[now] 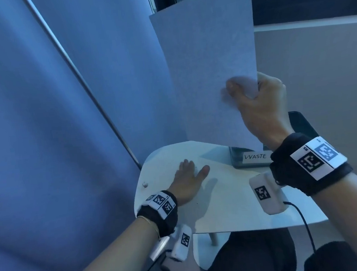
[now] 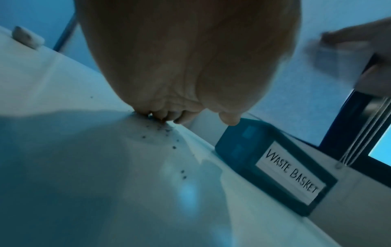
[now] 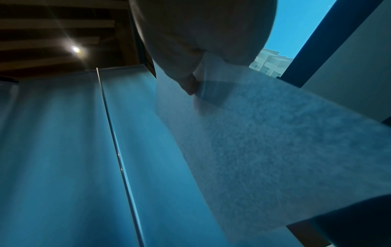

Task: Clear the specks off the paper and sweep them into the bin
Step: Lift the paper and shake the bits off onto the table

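Observation:
My right hand (image 1: 254, 94) pinches the right edge of a pale sheet of paper (image 1: 206, 68) and holds it upright above the waste basket (image 1: 250, 158). In the right wrist view the thumb (image 3: 190, 85) presses on the paper (image 3: 275, 142). My left hand (image 1: 187, 177) lies flat on the white table (image 1: 233, 206), fingers straight. In the left wrist view its fingertips (image 2: 167, 115) touch the table beside several dark specks (image 2: 165, 132). The dark bin (image 2: 273, 168) labelled WASTE BASKET stands just right of the specks.
A blue curtain (image 1: 43, 125) with a thin metal rod (image 1: 82, 83) hangs left of the table. A small white knob (image 1: 144, 184) sits near the table's left edge. A grey wall (image 1: 318, 69) and a window frame (image 2: 347, 120) stand behind the bin.

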